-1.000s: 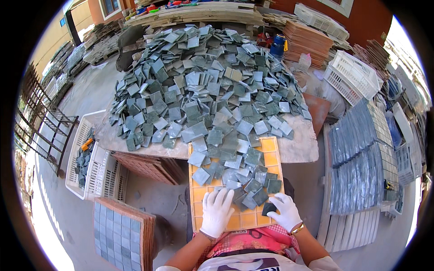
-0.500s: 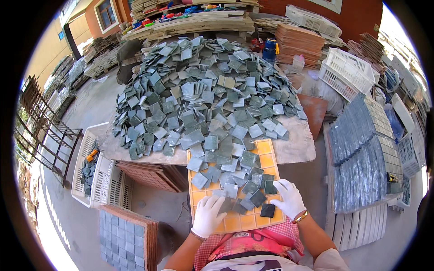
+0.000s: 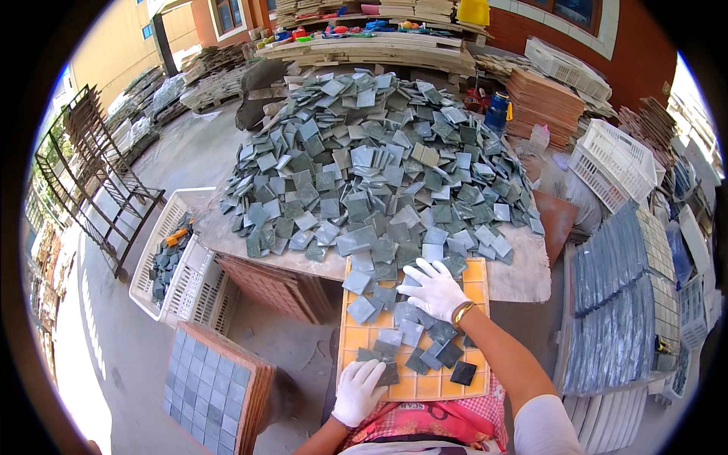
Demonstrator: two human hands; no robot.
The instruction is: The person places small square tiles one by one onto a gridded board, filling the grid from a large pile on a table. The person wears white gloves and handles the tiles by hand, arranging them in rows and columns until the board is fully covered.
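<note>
Your gloved right hand (image 3: 432, 290) lies spread, flat and released on loose grey-green tiles (image 3: 409, 334) at the orange tray's (image 3: 413, 387) far edge; your left hand (image 3: 356, 390), fingers curled, touches a dark tile at its near-left corner. White crates (image 3: 614, 155) flank the table's (image 3: 523, 277) right.

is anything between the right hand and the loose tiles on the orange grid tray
Nothing visible. The right hand already lies flat on the loose grey-green tiles at the far end of the orange grid tray. The left hand rests at the tray's near left corner, clear of it.
</note>
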